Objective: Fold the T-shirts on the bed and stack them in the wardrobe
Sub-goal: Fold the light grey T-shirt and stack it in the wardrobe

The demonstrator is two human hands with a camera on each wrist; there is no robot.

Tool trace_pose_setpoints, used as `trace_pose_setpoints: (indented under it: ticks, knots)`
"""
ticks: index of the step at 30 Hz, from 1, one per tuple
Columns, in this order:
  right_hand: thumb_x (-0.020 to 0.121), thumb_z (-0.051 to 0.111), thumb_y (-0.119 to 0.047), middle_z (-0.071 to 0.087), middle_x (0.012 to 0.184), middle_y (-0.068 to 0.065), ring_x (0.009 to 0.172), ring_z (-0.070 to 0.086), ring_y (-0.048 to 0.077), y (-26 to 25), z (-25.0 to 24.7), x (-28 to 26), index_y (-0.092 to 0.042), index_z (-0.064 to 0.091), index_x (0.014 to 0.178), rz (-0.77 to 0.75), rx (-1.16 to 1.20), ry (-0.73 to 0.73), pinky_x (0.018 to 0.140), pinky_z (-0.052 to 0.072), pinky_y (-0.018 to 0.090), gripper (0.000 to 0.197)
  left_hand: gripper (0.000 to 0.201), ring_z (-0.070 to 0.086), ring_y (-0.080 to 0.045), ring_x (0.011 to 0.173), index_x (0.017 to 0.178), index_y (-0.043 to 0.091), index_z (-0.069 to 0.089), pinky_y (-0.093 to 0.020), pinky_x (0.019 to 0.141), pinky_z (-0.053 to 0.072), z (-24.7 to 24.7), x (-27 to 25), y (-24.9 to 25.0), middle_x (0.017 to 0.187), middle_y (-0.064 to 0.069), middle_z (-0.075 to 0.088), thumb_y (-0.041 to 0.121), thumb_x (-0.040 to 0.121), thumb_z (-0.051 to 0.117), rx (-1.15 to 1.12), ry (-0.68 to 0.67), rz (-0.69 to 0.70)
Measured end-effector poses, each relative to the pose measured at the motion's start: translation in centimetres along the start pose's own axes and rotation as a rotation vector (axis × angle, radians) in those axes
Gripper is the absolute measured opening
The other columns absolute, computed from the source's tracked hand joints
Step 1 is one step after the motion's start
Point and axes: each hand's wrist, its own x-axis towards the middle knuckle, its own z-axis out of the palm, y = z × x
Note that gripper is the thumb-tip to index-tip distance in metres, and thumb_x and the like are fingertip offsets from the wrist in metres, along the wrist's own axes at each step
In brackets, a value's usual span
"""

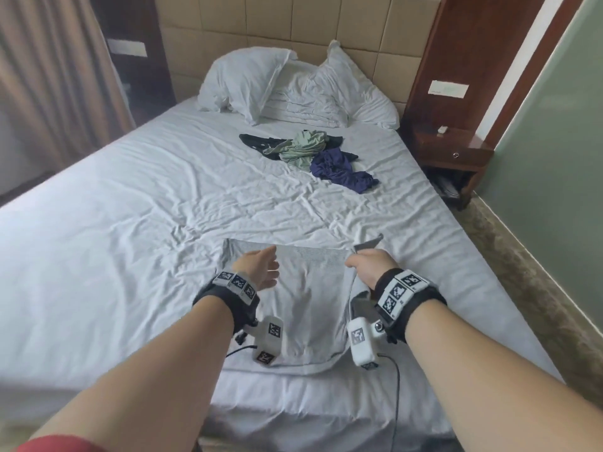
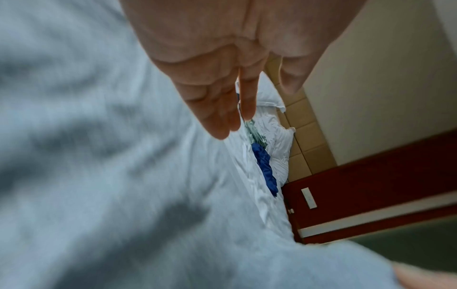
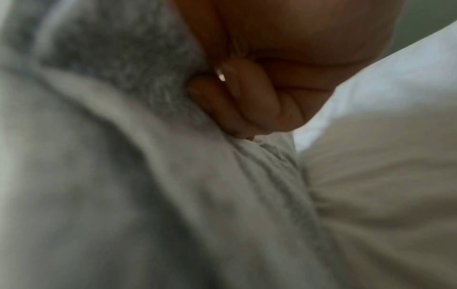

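Lying near the lower centre of the head view, a light grey T-shirt [image 1: 306,308] is spread flat on the white bed sheet [image 1: 130,223], its hem toward the bottom of the frame. Its right edge is gripped by the right hand [image 1: 368,269], whose fingers [image 3: 237,101] are curled tightly into the cloth, as the right wrist view shows (a strip of fabric is seen lifted just above the fist). The left hand [image 1: 257,269] is held over the shirt's upper left part, fingers [image 2: 217,109] straight and together, with nothing held; whether the cloth is touched cannot be told.

Higher in the frame, right of centre, a loose heap is seen well apart from the grey shirt: a black garment [image 1: 257,143], a pale green garment [image 1: 301,148] on top of it, and a navy blue garment [image 1: 342,169] at the heap's lower right. Two white pillows [image 1: 248,76] are propped against the tan padded headboard [image 1: 261,24] at upper centre. A dark wooden nightstand [image 1: 453,151] is placed at the right, and brown curtains [image 1: 49,70] are hung at upper left.
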Motion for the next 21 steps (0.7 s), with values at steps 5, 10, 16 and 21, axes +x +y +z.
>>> trace_pose_setpoints:
  ticks: [5, 10, 16, 21]
  knots:
    - [0.086, 0.061, -0.004, 0.047, 0.061, 0.005, 0.056, 0.042, 0.018, -6.2, 12.9, -1.5, -0.006, 0.057, 0.067, -0.233, -0.094, -0.149, 0.043, 0.032, 0.024, 0.019, 0.053, 0.07, -0.034, 0.091, 0.111, 0.001, 0.066, -0.043, 0.078, 0.06, -9.0, -2.1, -0.4, 0.104, -0.017, 0.071, 0.051, 0.099, 0.059, 0.021, -0.044, -0.137]
    - [0.093, 0.061, -0.032, 0.068, 0.105, 0.001, 0.066, 0.07, 0.028, -4.7, 22.6, -3.9, -0.025, 0.054, 0.136, -0.205, -0.276, -0.429, 0.053, 0.056, 0.034, 0.044, 0.059, 0.056, -0.023, 0.061, 0.087, 0.004, 0.064, -0.034, 0.069, 0.049, -14.8, -2.4, -4.9, 0.072, -0.008, 0.061, 0.061, 0.078, 0.078, -0.008, -0.006, -0.24]
    - [0.089, 0.056, -0.02, 0.07, 0.078, 0.008, 0.059, 0.066, 0.025, -3.8, 21.4, -2.1, -0.019, 0.066, 0.088, -0.136, -0.353, -0.349, 0.06, 0.057, 0.038, 0.01, 0.032, 0.074, -0.033, 0.092, 0.099, 0.017, 0.074, -0.05, 0.086, 0.062, -15.9, -2.2, -4.6, 0.096, -0.011, 0.076, 0.017, 0.07, 0.089, 0.433, 0.067, -0.117]
    - [0.087, 0.061, -0.015, 0.075, 0.102, 0.007, 0.1, 0.069, 0.03, -3.1, 17.8, 0.0, -0.017, 0.072, 0.089, -0.155, -0.562, -0.186, 0.087, 0.057, 0.034, 0.011, 0.02, 0.074, -0.031, 0.098, 0.098, 0.019, 0.073, -0.048, 0.085, 0.062, -15.7, -2.0, -3.9, 0.102, -0.01, 0.075, 0.017, 0.08, 0.082, 0.587, 0.064, -0.087]
